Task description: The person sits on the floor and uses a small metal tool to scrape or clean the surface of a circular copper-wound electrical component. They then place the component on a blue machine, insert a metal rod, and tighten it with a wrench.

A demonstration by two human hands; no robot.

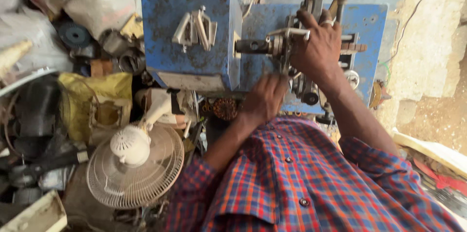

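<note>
**Both hands on the blue winder**

Cluttered workshop ground surrounds a blue machine (194, 32), its paint chipped, with a grey clip-like fitting on its near face and a dark spindle (255, 46) sticking out to the right of that box.

Right of the spindle, the right hand (318, 49) lies over a metal crank (291, 35) and the pulley gear behind it; the fingers curl over the top of the mechanism, seemingly grasping it, though the palm hides the actual hold. Below the spindle, the left hand (265, 98) reaches in under the machine's front edge. It is motion-blurred, so whether its fingers are clenched or released cannot be told. Just left of that hand sits a copper-wound rotor (225, 109).

Well to the lower left of the machine stands a pale fan (134, 164) with its grille facing up, beside a yellow bag (95, 103) and heaps of dark scrap parts.

Judging by the pose, good work here means turning the crank evenly while the lower hand steers steadily, with the checked sleeve (194, 183) kept away from the spinning spindle and pulleys.
</note>
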